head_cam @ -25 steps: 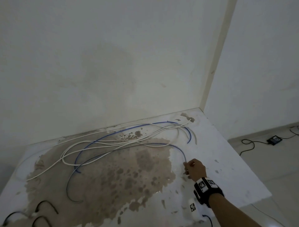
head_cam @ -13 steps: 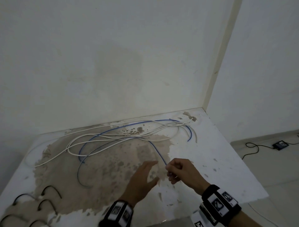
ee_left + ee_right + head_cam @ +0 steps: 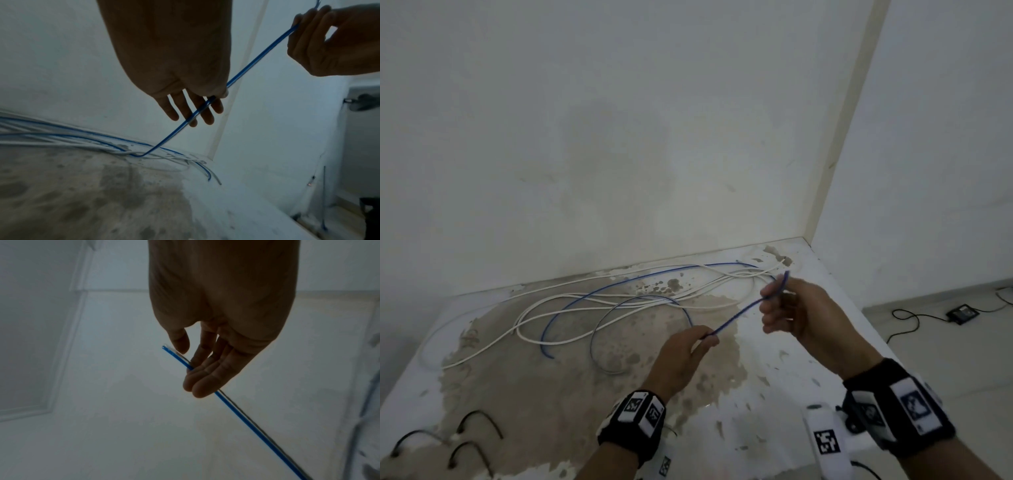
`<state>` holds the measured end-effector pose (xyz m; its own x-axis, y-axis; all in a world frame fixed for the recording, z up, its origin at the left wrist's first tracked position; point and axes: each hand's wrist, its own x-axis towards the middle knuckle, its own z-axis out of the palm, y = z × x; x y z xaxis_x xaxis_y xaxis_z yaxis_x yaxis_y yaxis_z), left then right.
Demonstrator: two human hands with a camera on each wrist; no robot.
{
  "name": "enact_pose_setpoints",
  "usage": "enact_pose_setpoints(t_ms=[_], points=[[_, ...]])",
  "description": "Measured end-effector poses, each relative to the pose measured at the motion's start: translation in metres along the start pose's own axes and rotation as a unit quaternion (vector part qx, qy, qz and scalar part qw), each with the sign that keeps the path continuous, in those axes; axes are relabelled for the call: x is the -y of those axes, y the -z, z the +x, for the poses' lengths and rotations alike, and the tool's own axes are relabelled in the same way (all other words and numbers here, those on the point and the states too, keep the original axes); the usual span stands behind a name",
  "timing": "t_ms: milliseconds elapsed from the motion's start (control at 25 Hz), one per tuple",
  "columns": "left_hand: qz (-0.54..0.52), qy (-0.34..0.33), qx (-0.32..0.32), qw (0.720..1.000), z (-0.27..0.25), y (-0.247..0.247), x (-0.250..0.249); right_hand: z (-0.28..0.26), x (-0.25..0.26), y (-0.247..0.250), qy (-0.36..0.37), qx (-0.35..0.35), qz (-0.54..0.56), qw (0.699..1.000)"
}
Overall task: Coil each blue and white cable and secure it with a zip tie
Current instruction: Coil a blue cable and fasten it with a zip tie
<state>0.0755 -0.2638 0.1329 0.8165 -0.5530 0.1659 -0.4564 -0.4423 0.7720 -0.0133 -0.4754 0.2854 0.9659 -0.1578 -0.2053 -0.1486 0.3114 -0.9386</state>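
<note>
Both hands hold one blue cable [image 3: 736, 317] lifted off the stained white table [image 3: 774, 377]. My right hand [image 3: 770, 294] pinches it near its free end, and the short tip [image 3: 786, 275] sticks up past the fingers. My left hand [image 3: 707, 337] pinches the same cable lower and to the left, thumb against forefinger [image 3: 218, 95], the other fingers straight. In the right wrist view the blue cable [image 3: 246, 421] runs under the fingertips [image 3: 197, 386]. The rest of it loops back into a loose tangle of white cables [image 3: 544, 310] and another blue cable [image 3: 571, 301].
Three black zip ties [image 3: 479, 423] lie curved at the table's near left corner. The wall runs along the far edge behind the tangle. On the floor to the right sit a black box [image 3: 962, 313] and its cord. A white tagged device [image 3: 825, 442] hangs by my right wrist.
My left hand came in and pinched the blue cable. My right hand lifted the cable end up and to the right, and the stretch between the hands now hangs off the table.
</note>
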Motion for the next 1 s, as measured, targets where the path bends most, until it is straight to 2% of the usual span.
enact_pose_setpoints(t_ms=[120,200,240,360,480,600,680,760,880,1000], points=[[-0.083,0.000,-0.026,0.996,-0.002,0.011,-0.015,0.028,0.030,-0.017,0.057,-0.003,0.009,0.998],[-0.125,-0.008,-0.028,0.992,-0.004,0.024,-0.030,0.055,0.043,-0.026,0.098,-0.030,-0.027,0.994],[-0.145,-0.015,-0.033,0.989,-0.005,0.032,-0.038,0.071,0.045,-0.030,0.096,-0.051,-0.029,0.994],[-0.215,-0.037,-0.083,0.972,-0.005,0.074,-0.065,0.112,0.033,-0.044,-0.002,-0.096,0.042,0.994],[-0.283,-0.061,-0.119,0.950,0.007,0.123,-0.078,0.122,-0.005,-0.073,-0.119,-0.064,0.082,0.987],[-0.318,-0.051,-0.094,0.942,0.026,0.158,-0.076,0.117,-0.038,-0.111,-0.156,-0.025,0.041,0.987],[-0.322,-0.038,-0.083,0.942,0.039,0.178,-0.070,0.116,-0.047,-0.138,-0.120,0.009,0.051,0.991],[-0.326,-0.011,-0.085,0.941,0.052,0.196,-0.069,0.114,-0.047,-0.158,-0.036,0.018,0.055,0.998],[-0.357,0.064,-0.083,0.928,0.073,0.214,-0.070,0.111,-0.047,-0.169,0.117,-0.044,-0.028,0.992],[-0.396,0.113,-0.052,0.910,0.087,0.218,-0.066,0.114,-0.046,-0.164,0.223,-0.130,-0.120,0.959]])
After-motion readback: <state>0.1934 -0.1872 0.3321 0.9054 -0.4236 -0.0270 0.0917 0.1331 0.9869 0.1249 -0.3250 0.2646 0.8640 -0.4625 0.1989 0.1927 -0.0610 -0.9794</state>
